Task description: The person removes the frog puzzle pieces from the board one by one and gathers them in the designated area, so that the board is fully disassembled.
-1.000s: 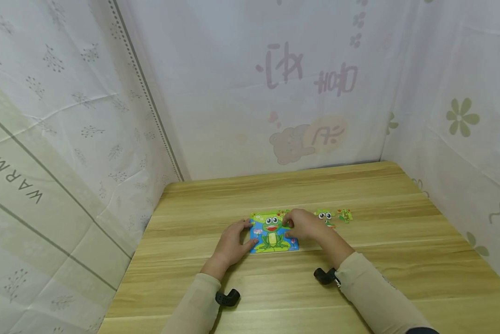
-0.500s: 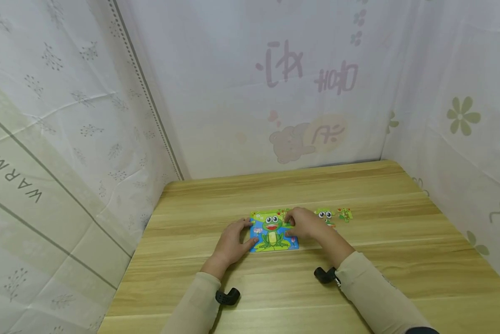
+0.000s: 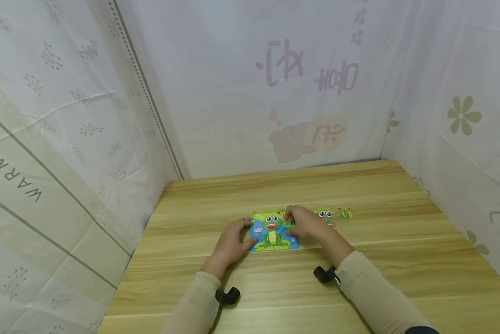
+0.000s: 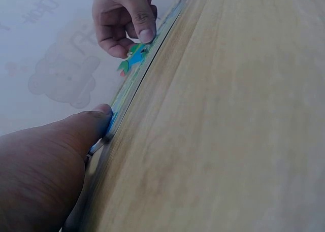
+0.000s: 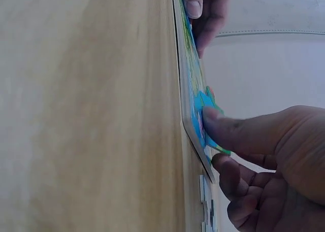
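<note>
Green frog puzzle (image 3: 272, 238) lies flat, left hand (image 3: 231, 242) spread at its edge; right hand (image 3: 306, 224) pinches a lobed piece (image 4: 135, 59).

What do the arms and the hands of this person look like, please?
The left hand and right hand are bare, without gloves. The left sleeve and right sleeve are long and beige, reaching to about the wrists. A black, bent device sits at each wrist: left device, right device. No cables are visible.
</note>
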Action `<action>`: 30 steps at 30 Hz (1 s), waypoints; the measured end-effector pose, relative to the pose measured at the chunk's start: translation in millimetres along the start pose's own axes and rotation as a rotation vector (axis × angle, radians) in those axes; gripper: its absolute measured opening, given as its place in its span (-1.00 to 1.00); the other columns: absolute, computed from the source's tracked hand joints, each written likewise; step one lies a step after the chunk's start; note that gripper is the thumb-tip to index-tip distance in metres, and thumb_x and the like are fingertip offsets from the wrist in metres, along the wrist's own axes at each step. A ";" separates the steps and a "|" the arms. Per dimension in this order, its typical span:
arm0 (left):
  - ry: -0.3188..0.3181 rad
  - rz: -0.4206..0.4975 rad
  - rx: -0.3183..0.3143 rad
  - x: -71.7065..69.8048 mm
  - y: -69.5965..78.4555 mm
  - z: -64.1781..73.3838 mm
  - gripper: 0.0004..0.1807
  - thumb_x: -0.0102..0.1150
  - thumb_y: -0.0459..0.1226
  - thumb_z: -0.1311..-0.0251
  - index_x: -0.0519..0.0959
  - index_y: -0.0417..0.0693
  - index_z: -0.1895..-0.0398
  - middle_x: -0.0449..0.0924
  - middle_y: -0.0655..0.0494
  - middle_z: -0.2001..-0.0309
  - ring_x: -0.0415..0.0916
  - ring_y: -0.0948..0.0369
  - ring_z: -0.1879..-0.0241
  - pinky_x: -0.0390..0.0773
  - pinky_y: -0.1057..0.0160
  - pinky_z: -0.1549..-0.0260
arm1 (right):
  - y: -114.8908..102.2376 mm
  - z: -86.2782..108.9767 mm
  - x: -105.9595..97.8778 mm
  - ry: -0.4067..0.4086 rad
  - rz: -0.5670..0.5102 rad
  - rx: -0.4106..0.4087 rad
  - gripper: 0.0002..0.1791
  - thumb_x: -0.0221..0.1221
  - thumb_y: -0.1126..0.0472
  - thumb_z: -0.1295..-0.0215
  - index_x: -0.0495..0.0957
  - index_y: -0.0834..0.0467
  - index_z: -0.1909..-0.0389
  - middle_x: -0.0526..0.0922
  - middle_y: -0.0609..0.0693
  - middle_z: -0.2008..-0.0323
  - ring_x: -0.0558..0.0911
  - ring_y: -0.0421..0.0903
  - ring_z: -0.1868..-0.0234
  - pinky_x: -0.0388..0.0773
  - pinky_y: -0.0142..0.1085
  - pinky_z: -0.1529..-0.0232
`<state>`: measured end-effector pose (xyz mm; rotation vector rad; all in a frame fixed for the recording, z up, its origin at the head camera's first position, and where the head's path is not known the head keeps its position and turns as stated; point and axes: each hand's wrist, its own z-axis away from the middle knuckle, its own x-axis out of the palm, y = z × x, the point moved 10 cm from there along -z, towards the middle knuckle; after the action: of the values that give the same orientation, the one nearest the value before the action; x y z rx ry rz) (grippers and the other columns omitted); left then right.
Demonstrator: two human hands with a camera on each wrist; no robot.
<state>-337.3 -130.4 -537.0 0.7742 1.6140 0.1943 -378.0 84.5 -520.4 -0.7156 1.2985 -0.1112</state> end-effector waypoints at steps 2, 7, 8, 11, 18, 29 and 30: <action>0.000 0.005 0.001 0.1 0.4 -0.1 -0.35 0.40 0.06 -0.34 0.52 -0.02 -0.38 0.41 0.08 -0.49 0.29 -0.02 -0.50 0.26 -0.09 -0.49 | -0.1 0.5 -1.0 0.003 -0.023 -0.001 -0.59 0.55 0.19 -0.19 0.57 0.07 0.03 0.53 -0.05 0.27 0.50 -0.07 0.25 0.54 -0.16 0.16; 0.004 0.015 0.010 -0.4 1.0 -0.1 -0.38 0.41 0.04 -0.34 0.54 -0.02 -0.36 0.42 0.08 -0.48 0.31 -0.02 -0.49 0.29 -0.10 -0.48 | 1.4 1.2 -2.4 0.005 -0.077 -0.006 -0.66 0.50 0.27 -0.24 0.58 0.08 0.06 0.54 -0.06 0.31 0.51 -0.08 0.27 0.54 -0.15 0.16; 0.009 0.019 0.016 -1.0 1.6 -0.4 -0.39 0.42 0.03 -0.33 0.55 -0.03 -0.34 0.44 0.07 -0.47 0.32 -0.02 -0.48 0.30 -0.09 -0.47 | 1.4 1.1 -2.6 0.005 -0.083 -0.008 -0.66 0.50 0.28 -0.24 0.58 0.08 0.06 0.54 -0.06 0.32 0.51 -0.08 0.28 0.54 -0.15 0.17; 0.027 0.030 0.028 -3.5 4.0 -0.9 -0.44 0.43 0.01 -0.33 0.59 -0.02 -0.29 0.49 0.08 -0.43 0.37 -0.01 -0.45 0.34 -0.07 -0.45 | 2.3 0.8 -2.9 0.004 -0.100 -0.007 -0.68 0.49 0.29 -0.26 0.59 0.10 0.06 0.54 -0.06 0.33 0.51 -0.08 0.29 0.53 -0.16 0.17; 0.077 0.031 0.111 -7.2 25.4 -2.6 -0.65 0.48 -0.07 -0.29 0.72 0.05 -0.08 0.65 0.17 -0.10 0.59 0.08 -0.13 0.59 0.01 -0.18 | 2.7 0.5 -3.7 0.004 -0.113 -0.010 -0.69 0.48 0.30 -0.26 0.60 0.10 0.06 0.54 -0.05 0.33 0.51 -0.08 0.30 0.53 -0.16 0.19; -0.007 0.009 0.160 19.0 62.9 -7.4 -0.81 0.47 -0.06 -0.30 0.76 0.13 0.13 0.51 0.32 0.33 0.41 0.34 0.39 0.51 0.34 0.40 | 2.9 0.0 -4.7 0.006 -0.123 0.001 -0.71 0.48 0.31 -0.25 0.61 0.10 0.08 0.56 -0.05 0.33 0.53 -0.09 0.30 0.55 -0.18 0.21; -0.012 0.005 0.164 21.6 65.3 -7.7 -0.82 0.47 -0.05 -0.30 0.76 0.14 0.14 0.50 0.34 0.33 0.41 0.35 0.38 0.51 0.35 0.39 | 2.9 0.0 -4.5 0.006 -0.125 0.002 -0.71 0.48 0.31 -0.25 0.61 0.10 0.08 0.56 -0.05 0.34 0.53 -0.09 0.30 0.55 -0.18 0.21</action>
<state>-320.4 -66.1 -517.8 0.9032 1.6311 0.0605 -380.3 88.9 -518.2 -0.7957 1.2585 -0.2156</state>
